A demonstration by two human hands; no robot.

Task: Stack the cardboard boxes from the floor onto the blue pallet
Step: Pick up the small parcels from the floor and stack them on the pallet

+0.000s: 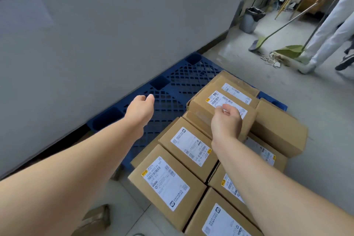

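Against the grey wall (pixel 115 25), one blue pallet (pixel 172 86) lies flat, its right side covered by at least eight cardboard boxes (pixel 188 146) packed together — seven show white labels, and one raised box (pixel 201 110) sits on a second layer. Two hands, neither gripping anything: left hand (pixel 140 109) hovers over bare pallet grid, right hand (pixel 227 120) over the raised box's label — both loosely curled.

On my feed I see the left forearm (pixel 76 168) and right forearm (pixel 277 188), bare and slender from frame edge to wrist. The left hand (pixel 140 110) and right hand (pixel 226 120) are bare too, with short, plain nails.
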